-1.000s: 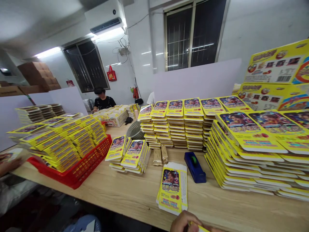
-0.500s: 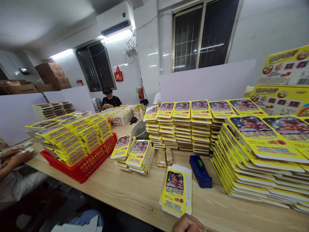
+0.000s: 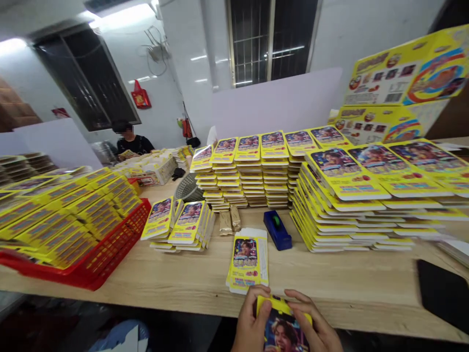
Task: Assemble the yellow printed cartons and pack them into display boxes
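Observation:
Between my two hands, at the table's front edge, is a yellow printed carton [image 3: 280, 325] with a picture panel on its face. My left hand [image 3: 251, 318] grips its left side, thumb over the front. My right hand [image 3: 311, 318] is closed on its right side, fingers along the top corner. The carton's lower part is cut off by the frame. Just beyond my hands lies a small pile of flat yellow cartons [image 3: 249, 261]. Behind that pile are gold foil packets [image 3: 226, 222] and a blue tape dispenser [image 3: 277, 231].
Tall stacks of yellow cartons [image 3: 340, 176] stand on the right, with more stacks [image 3: 249, 151] at the back. A red basket [image 3: 120, 247] full of cartons is at left. A black phone-like slab [image 3: 441, 288] lies at right. Another person [image 3: 134, 144] sits across the room.
The view has swung right and down. Only part of one hand showed at the bottom edge before; now both my hands are in view, holding a carton.

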The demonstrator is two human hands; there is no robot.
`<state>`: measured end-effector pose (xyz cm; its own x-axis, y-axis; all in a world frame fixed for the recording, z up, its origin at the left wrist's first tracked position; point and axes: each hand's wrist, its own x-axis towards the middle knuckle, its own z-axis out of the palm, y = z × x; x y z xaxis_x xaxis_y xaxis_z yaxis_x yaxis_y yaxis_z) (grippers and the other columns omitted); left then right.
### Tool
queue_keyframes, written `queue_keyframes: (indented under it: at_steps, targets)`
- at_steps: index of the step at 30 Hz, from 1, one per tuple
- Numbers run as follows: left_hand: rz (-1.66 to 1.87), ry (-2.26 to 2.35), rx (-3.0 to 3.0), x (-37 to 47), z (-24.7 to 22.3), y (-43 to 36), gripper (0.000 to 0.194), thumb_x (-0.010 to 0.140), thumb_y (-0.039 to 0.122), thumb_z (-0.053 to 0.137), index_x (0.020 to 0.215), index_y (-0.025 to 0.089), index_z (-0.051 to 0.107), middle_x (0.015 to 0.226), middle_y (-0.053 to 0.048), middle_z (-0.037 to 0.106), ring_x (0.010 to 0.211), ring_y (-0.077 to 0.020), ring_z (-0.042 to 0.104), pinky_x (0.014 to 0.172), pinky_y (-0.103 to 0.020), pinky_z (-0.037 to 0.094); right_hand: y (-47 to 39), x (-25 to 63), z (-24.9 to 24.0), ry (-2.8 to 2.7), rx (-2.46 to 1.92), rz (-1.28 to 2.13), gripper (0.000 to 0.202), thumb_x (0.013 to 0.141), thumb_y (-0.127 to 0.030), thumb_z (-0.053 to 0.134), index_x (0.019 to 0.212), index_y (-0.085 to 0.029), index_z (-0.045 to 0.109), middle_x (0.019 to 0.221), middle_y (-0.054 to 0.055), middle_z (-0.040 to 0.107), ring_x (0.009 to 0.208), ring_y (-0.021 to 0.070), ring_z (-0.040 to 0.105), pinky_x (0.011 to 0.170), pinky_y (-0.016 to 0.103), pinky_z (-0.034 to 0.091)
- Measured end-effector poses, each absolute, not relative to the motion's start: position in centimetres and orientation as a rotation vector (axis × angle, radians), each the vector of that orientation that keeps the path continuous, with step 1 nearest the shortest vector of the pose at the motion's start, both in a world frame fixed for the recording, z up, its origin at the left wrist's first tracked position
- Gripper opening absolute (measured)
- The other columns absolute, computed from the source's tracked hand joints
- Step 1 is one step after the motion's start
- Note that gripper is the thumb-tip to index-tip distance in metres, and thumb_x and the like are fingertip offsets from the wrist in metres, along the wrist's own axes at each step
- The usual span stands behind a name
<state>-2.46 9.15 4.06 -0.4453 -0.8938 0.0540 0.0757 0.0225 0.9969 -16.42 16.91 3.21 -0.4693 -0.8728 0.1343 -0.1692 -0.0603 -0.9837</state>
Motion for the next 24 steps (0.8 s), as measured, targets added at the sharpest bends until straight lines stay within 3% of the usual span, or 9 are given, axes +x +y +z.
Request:
queue_keyframes:
  at_steps: [4, 6, 9, 12, 15, 18, 20, 24]
  targets:
    - [-1.557, -1.522, 0.925, -2.3, 4.7, 8.7, 0.031, 0.081, 0.050, 0.055, 0.085, 0.019, 0.060, 0.093, -0.005, 0.063, 0.097, -0.0215, 0.056, 0.090, -0.031, 0.041, 16.5, -16.1, 3.1, 1.661, -1.017, -1.559, 0.041, 0.082, -0.057, 0.051, 0.084, -0.022, 0.071, 0.116, 0.011, 0.064, 0.113, 0.0269, 0.056, 0.096, 0.033, 0.045]
    - [-1.524, -1.518, 0.970, -2.5, 4.4, 7.7, 0.033, 0.080, 0.050, 0.055, 0.087, 0.019, 0.061, 0.094, -0.006, 0.065, 0.098, -0.0223, 0.056, 0.090, -0.031, 0.041, 15.7, -16.3, 2.4, 1.643, -0.925, -1.583, 0.049, 0.083, -0.062, 0.046, 0.098, -0.021, 0.069, 0.123, 0.011, 0.060, 0.118, 0.0264, 0.052, 0.100, 0.034, 0.042]
    - [-1.458, -1.460, 1.047, -3.0, 3.3, 4.7, 0.039, 0.077, 0.056, 0.055, 0.087, 0.019, 0.060, 0.091, -0.005, 0.065, 0.093, -0.0225, 0.057, 0.085, -0.032, 0.043, 13.2, -17.9, 1.3, 1.622, -0.825, -1.610, 0.067, 0.082, -0.067, 0.040, 0.123, -0.015, 0.053, 0.123, 0.015, 0.059, 0.116, 0.0252, 0.055, 0.100, 0.036, 0.042]
    - [-1.446, -1.445, 1.071, -3.4, 1.9, 1.4, 0.044, 0.072, 0.061, 0.057, 0.082, 0.019, 0.059, 0.082, -0.003, 0.064, 0.084, -0.0215, 0.058, 0.079, -0.031, 0.045, 9.2, -20.8, 0.9, 1.762, -0.803, -1.671, 0.075, 0.077, -0.069, 0.045, 0.125, -0.011, 0.048, 0.130, 0.018, 0.052, 0.117, 0.0256, 0.052, 0.101, 0.035, 0.040]
    - [-1.445, -1.460, 1.079, -3.6, 0.3, -0.4, 0.047, 0.066, 0.064, 0.061, 0.075, 0.018, 0.059, 0.076, -0.002, 0.062, 0.079, -0.0207, 0.057, 0.076, -0.030, 0.045, 4.9, -23.8, 1.0, 1.851, -0.736, -1.652, 0.059, 0.082, -0.056, 0.051, 0.122, -0.013, 0.050, 0.137, 0.015, 0.044, 0.117, 0.0246, 0.050, 0.094, 0.034, 0.046]
    - [-1.447, -1.459, 1.081, -3.4, -1.1, -0.5, 0.049, 0.067, 0.066, 0.060, 0.077, 0.018, 0.059, 0.074, -0.001, 0.061, 0.075, -0.0197, 0.057, 0.072, -0.030, 0.045, 1.6, -26.0, 1.0, 1.877, -0.621, -1.514, 0.032, 0.089, -0.039, 0.053, 0.110, -0.014, 0.056, 0.112, 0.010, 0.060, 0.084, 0.0182, 0.063, 0.068, 0.031, 0.053]
    - [-1.455, -1.452, 1.078, -3.2, -1.7, -0.3, 0.048, 0.069, 0.065, 0.058, 0.080, 0.018, 0.058, 0.074, -0.001, 0.061, 0.073, -0.0191, 0.057, 0.070, -0.030, 0.045, 0.3, -26.9, 1.1, 1.872, -0.554, -1.415, 0.022, 0.091, -0.032, 0.053, 0.101, -0.013, 0.058, 0.093, 0.004, 0.063, 0.065, 0.0121, 0.060, 0.057, 0.027, 0.052]
    - [-1.478, -1.434, 1.068, -3.1, -2.3, -0.2, 0.046, 0.071, 0.063, 0.058, 0.081, 0.018, 0.058, 0.074, 0.000, 0.061, 0.072, -0.0186, 0.057, 0.070, -0.030, 0.045, -0.5, -28.1, 1.3, 1.820, -0.461, -1.297, 0.016, 0.091, -0.028, 0.055, 0.091, -0.012, 0.059, 0.080, 0.000, 0.060, 0.059, 0.0092, 0.056, 0.052, 0.023, 0.049]
